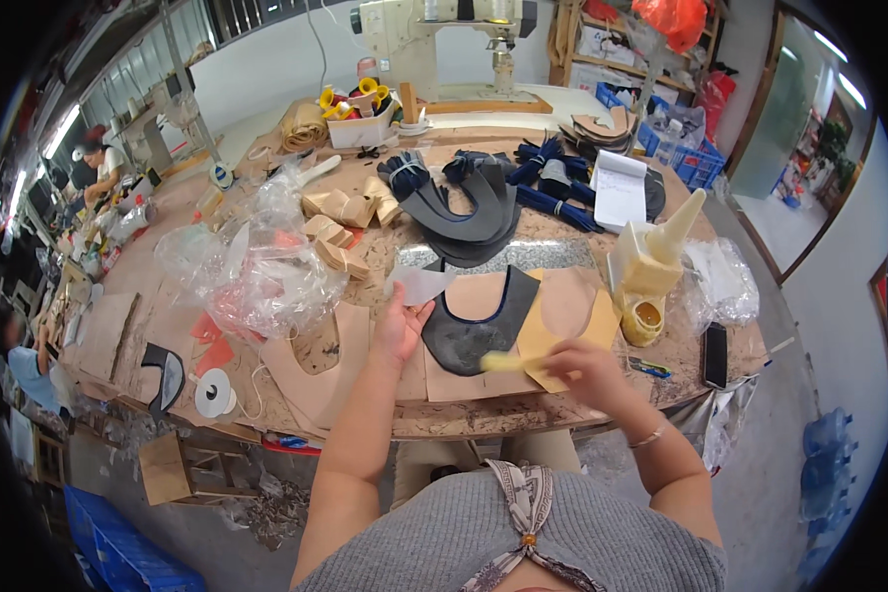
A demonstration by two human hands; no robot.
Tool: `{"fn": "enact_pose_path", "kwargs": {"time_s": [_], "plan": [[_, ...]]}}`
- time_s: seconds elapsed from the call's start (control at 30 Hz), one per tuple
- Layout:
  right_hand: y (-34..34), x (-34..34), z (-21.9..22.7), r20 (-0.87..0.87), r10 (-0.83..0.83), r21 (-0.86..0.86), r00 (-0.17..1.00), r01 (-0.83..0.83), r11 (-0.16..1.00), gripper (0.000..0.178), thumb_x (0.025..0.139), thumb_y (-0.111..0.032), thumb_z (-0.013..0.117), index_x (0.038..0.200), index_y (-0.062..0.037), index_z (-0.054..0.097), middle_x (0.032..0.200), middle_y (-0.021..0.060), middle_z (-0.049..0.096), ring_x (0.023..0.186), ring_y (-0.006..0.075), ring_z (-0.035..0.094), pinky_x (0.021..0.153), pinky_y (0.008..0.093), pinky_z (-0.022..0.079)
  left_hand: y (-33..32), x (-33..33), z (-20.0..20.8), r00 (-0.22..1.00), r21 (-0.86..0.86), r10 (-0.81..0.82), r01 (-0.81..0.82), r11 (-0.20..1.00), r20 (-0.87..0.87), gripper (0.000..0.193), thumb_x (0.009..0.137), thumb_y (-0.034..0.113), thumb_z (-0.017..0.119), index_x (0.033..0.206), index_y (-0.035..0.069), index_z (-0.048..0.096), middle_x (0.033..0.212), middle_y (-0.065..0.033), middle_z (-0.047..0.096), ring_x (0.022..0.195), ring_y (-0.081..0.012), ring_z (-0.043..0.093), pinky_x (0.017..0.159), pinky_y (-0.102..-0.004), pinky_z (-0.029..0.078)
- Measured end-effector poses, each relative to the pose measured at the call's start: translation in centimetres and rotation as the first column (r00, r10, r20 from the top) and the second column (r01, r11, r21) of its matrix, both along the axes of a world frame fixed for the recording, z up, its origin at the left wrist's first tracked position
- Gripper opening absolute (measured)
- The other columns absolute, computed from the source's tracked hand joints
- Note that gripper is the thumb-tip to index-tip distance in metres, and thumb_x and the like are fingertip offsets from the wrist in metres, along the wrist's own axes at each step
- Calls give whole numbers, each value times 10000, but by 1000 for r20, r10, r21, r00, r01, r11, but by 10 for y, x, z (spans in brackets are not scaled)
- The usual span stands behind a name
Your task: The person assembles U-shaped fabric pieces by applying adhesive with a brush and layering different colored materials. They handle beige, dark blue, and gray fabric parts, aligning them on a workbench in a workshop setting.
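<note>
My left hand (402, 328) pinches a small translucent whitish piece (423, 284) at the upper left of a black U-shaped leather piece (476, 340). That black piece lies flat on tan sheet material (434, 380), its curved end toward me. In my right hand (584, 371) is a flat yellow glue brush (503, 363), its tip over the lower right of the black piece; blur softens its outline. Under that hand lies a yellowish sheet (535, 340) with a tan rounded piece (567, 304) on it. Beyond it stands a glue-crusted yellow pot (645, 322).
A crusted bottle (673, 225) stands behind the pot, and a phone (714, 355) lies at the right. Crumpled clear plastic (257, 271) covers the left. Stacked black U-shaped pieces (474, 222) and a notepad (621, 192) lie farther back, before a sewing machine (405, 44).
</note>
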State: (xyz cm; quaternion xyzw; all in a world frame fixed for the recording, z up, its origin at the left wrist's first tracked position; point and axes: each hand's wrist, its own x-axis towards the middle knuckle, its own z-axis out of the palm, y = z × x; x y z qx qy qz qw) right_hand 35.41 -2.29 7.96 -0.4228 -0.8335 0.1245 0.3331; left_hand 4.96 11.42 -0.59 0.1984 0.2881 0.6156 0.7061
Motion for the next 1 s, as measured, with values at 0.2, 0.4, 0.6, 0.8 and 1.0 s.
{"fn": "enact_pose_path", "kwargs": {"time_s": [0.2, 0.4, 0.6, 0.8, 1.0], "plan": [[-23, 151, 41, 126, -734, 189, 668, 710, 678, 51, 716, -61, 708, 731, -48, 660, 729, 71, 651, 692, 273, 635, 622, 348, 497, -14, 10, 6, 979, 307, 165, -122, 944, -118, 243, 954, 135, 571, 1176, 34, 581, 1174, -74, 611, 1094, -190, 587, 958, -339, 475], [17, 165, 48, 698, -605, 446, 383, 430, 785, 61, 698, -89, 617, 684, -118, 670, 703, 54, 640, 770, 234, 620, 753, 407, 433, -50, 32, 43, 780, 481, 416, -171, 860, -468, 86, 885, 60, 653, 969, 49, 663, 935, -66, 666, 951, -194, 647, 828, -317, 504], [62, 155, 42, 779, -431, 365, 456, 229, 902, 37, 663, -104, 668, 697, -117, 663, 906, 22, 659, 967, 195, 567, 906, 425, 349, -83, 43, 64, 178, 923, 917, 220, 316, -356, 261, 684, -56, 735, 852, 129, 661, 901, -51, 632, 1016, -285, 603, 939, -440, 447], [17, 55, 39, 3, -342, 270, 940, 328, 905, 231, 731, -151, 760, 924, -78, 655, 912, 50, 656, 1013, 219, 591, 952, 407, 391, -114, 41, 52, -8, 891, 976, 406, 202, -218, 215, 663, 81, 729, 824, 215, 679, 910, 37, 603, 1076, -253, 553, 1071, -513, 288], [34, -60, -4, -560, -120, -497, 820, -216, 840, 321, 842, -54, 694, 1122, -6, 545, 836, 34, 625, 755, 81, 603, 679, 229, 496, -122, 40, 58, 20, 854, 931, 405, 325, -364, 298, 760, 181, 723, 1047, 173, 644, 963, 23, 594, 1095, -240, 527, 1040, -481, 329]]}}
